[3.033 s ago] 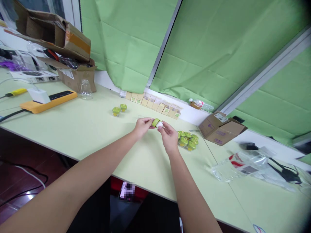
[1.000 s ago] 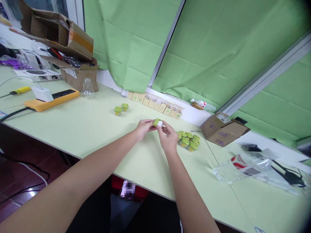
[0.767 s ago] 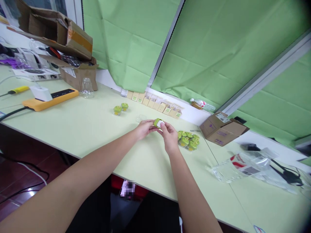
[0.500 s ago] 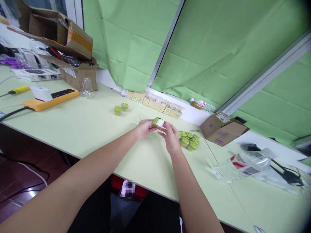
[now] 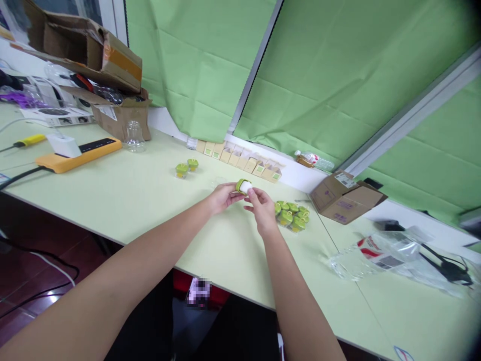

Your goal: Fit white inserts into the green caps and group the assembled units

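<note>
Over the middle of the table, my left hand [image 5: 224,198] grips a small green lid [image 5: 238,185] at its left side. A white block-like piece [image 5: 245,187] sits in the lid's hollow side. My right hand [image 5: 263,209] has its thumb against the white piece, with the fingers curled beneath; whether it also grips the lid I cannot tell. Behind my left hand stands a faint clear cup [image 5: 219,182], partly hidden. Several small clear containers with green lids [image 5: 286,218] cluster just right of my right hand. A pair of similar green-lidded containers [image 5: 182,169] stands to the left.
Small cardboard boxes [image 5: 235,159] line the table's back edge. At left are an orange power strip [image 5: 80,154], a clear jar [image 5: 134,136] and stacked cartons [image 5: 122,118]. To the right lie a carton [image 5: 343,200], a plastic bottle [image 5: 313,160] and a clear bag [image 5: 370,258].
My right thumb has moved up and left onto the white piece, which appears slightly deeper in the green lid. My left hand keeps its hold, nearly in place.
</note>
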A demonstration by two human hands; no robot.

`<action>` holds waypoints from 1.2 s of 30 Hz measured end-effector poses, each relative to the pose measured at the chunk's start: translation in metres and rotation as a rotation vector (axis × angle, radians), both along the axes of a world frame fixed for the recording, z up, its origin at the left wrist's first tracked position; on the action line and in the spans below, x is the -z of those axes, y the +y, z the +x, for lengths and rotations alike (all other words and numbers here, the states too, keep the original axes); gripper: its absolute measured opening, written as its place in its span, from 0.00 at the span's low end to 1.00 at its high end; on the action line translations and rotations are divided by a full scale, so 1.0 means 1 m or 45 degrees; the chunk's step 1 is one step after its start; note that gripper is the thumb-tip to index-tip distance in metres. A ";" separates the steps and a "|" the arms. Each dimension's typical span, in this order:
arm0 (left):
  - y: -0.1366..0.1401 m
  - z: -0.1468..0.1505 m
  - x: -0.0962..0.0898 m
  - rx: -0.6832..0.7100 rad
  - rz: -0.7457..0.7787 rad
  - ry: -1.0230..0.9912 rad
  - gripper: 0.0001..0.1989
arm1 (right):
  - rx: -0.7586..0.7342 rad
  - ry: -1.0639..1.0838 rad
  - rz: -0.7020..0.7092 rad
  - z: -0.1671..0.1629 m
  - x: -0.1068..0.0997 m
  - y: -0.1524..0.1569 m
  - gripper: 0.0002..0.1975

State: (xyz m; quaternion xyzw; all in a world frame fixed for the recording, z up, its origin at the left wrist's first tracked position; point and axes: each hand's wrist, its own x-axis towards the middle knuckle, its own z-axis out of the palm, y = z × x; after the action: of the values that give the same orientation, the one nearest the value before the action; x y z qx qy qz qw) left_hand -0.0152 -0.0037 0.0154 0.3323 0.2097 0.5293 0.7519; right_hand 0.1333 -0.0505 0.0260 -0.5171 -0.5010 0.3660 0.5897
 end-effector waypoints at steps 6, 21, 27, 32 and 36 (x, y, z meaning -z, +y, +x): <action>0.002 0.001 0.001 -0.036 -0.021 0.021 0.06 | 0.085 -0.059 0.035 0.002 0.002 0.002 0.24; 0.002 -0.001 0.001 0.017 0.024 0.033 0.07 | 0.129 -0.239 -0.032 0.008 0.012 0.006 0.22; 0.001 -0.001 -0.002 -0.056 -0.035 0.063 0.06 | 0.208 -0.234 0.083 0.005 -0.006 0.003 0.17; 0.005 -0.001 -0.001 -0.089 -0.041 0.027 0.07 | 0.286 -0.668 0.702 -0.039 -0.022 -0.074 0.17; 0.008 0.000 -0.001 -0.106 -0.098 0.022 0.06 | -0.640 -1.306 1.136 -0.092 0.051 -0.178 0.16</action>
State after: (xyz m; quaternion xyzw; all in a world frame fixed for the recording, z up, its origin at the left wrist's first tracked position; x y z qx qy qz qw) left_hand -0.0153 0.0039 0.0160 0.2987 0.2501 0.5488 0.7396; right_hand 0.0411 -0.2283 -0.0249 -0.2030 -0.9199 -0.0373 0.3334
